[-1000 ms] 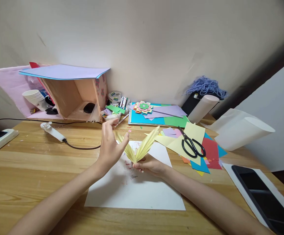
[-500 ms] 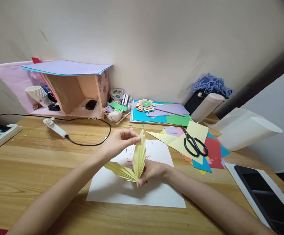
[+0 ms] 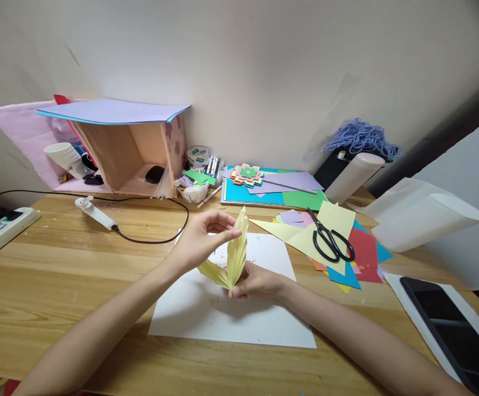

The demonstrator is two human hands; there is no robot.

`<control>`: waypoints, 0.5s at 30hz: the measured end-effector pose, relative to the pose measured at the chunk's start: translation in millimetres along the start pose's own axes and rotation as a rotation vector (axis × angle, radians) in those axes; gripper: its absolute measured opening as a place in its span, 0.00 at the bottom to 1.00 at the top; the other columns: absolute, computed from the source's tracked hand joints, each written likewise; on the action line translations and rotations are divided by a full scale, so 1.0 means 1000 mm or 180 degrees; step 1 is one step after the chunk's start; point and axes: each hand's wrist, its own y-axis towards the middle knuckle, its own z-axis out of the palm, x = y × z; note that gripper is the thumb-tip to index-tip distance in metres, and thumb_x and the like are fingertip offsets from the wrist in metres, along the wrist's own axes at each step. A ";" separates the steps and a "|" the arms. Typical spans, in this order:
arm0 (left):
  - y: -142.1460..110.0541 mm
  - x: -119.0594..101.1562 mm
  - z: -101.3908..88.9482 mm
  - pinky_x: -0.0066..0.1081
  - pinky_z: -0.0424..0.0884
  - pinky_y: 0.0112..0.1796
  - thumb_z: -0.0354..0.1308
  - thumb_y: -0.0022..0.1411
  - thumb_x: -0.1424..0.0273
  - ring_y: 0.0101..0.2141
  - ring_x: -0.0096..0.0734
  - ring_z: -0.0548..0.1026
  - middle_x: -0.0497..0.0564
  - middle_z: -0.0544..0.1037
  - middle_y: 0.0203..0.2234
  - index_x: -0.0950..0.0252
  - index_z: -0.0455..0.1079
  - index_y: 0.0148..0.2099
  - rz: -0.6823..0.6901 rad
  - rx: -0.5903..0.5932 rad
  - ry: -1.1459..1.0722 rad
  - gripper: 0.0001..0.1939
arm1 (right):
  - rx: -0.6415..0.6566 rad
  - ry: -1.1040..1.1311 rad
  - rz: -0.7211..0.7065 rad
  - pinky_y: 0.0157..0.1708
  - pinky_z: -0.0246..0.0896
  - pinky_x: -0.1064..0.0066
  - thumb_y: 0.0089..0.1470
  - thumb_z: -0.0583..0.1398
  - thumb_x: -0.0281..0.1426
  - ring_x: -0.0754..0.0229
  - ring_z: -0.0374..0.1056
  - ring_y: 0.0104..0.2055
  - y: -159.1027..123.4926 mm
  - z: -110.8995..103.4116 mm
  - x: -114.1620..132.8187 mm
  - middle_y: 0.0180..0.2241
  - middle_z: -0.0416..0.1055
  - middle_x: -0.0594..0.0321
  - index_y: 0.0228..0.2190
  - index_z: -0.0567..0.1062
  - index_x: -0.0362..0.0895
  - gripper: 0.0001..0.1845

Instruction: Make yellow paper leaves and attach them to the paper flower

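Note:
A yellow pleated paper piece [image 3: 236, 258] spreads in two leaf-shaped halves above a white sheet [image 3: 231, 324] that bears coloured marks. The thumb and fingers of my right hand [image 3: 258, 280] pinch its gathered bottom end. My left hand [image 3: 206, 236] has thumb and fingers closed on the upright half, near its tip. The other half slants down to the left, partly hidden behind my left hand.
Black-handled scissors [image 3: 330, 242] lie on coloured paper scraps [image 3: 363, 256] to the right. A phone [image 3: 450, 324] rests at the right edge. A glue gun [image 3: 94, 213] with its cord is on the left. Behind stand a box [image 3: 119, 154] and a layered paper flower [image 3: 246, 175].
Both hands have risen slightly with the yellow paper. My left hand has shifted a little right along the upright half, and the left half is now more covered by it.

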 end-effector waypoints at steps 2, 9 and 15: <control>-0.005 0.000 0.005 0.30 0.70 0.38 0.63 0.50 0.66 0.33 0.30 0.74 0.51 0.77 0.32 0.66 0.71 0.38 0.0258 -0.0113 0.0268 0.13 | -0.0171 -0.0029 -0.0073 0.20 0.48 0.77 0.39 0.68 0.36 0.71 0.56 0.22 0.000 0.001 0.001 0.21 0.64 0.67 0.26 0.71 0.37 0.17; -0.021 -0.003 0.019 0.29 0.71 0.36 0.56 0.57 0.73 0.33 0.30 0.75 0.51 0.78 0.33 0.63 0.74 0.42 0.1026 -0.0371 0.1273 0.10 | -0.0825 -0.0180 -0.0446 0.19 0.45 0.74 0.39 0.67 0.36 0.70 0.53 0.19 0.008 0.011 0.001 0.16 0.58 0.70 0.19 0.66 0.41 0.16; -0.025 0.006 0.028 0.28 0.70 0.33 0.51 0.60 0.76 0.34 0.29 0.75 0.54 0.78 0.34 0.64 0.71 0.45 0.2005 -0.0468 0.2049 0.12 | -0.1724 -0.0666 -0.0693 0.20 0.46 0.73 0.44 0.63 0.37 0.68 0.53 0.23 0.015 0.015 -0.004 0.19 0.57 0.69 0.20 0.63 0.42 0.16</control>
